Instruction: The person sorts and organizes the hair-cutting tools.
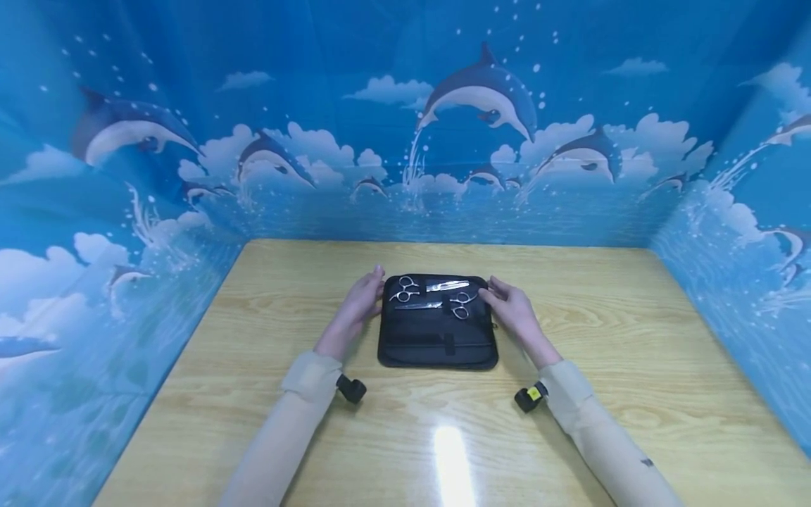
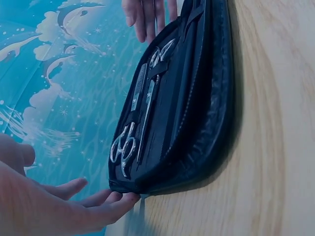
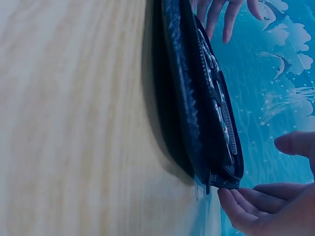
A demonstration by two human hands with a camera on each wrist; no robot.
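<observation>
A black zippered case (image 1: 412, 338) lies opened on the table with its inside facing up. Thinning shears (image 1: 446, 286) with a toothed blade and a pair of hairdressing scissors (image 1: 421, 305) sit in it under straps, their finger rings at opposite ends. At the case's left edge, my left hand (image 1: 362, 296) touches the far corner with its fingertips, thumb apart, as the left wrist view shows. My right hand (image 1: 512, 306) is at the far right corner; in the right wrist view its fingertips (image 3: 227, 196) meet the case's edge while the thumb stays off it.
The case rests on a light wood-grain table (image 1: 285, 282). A blue curtain (image 1: 380, 211) printed with dolphins and clouds encloses the back and both sides. Black wrist cameras are strapped over both sleeves, and a bright glare (image 1: 453, 465) shows near the front.
</observation>
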